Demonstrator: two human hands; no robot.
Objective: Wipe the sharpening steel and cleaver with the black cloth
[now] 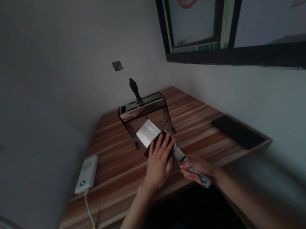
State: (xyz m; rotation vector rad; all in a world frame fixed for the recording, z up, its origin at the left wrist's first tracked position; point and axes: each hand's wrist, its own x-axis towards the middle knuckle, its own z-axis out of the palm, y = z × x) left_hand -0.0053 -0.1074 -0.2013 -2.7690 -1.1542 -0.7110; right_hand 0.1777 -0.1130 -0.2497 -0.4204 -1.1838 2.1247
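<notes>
My left hand (159,160) lies over a dark, flat pad or cloth (148,151), its fingers spread across the top and pressing it onto a broad, pale metal blade (148,132). The blade looks like that of a cleaver; its square end sticks out beyond my fingers. My right hand (198,167) is closed round the cleaver's grey, shiny handle (204,179) near the table's front edge. Right behind the blade stands a knife block (142,105) with a dark frame and see-through front. A black knife handle (134,89) rises from its top.
A white power bank (87,174) with a cable (90,216) lies at the left of the wood-grain table (112,149). A black phone (237,131) rests at the right edge. Walls border the table's back and right; a dark window frame (198,53) is above.
</notes>
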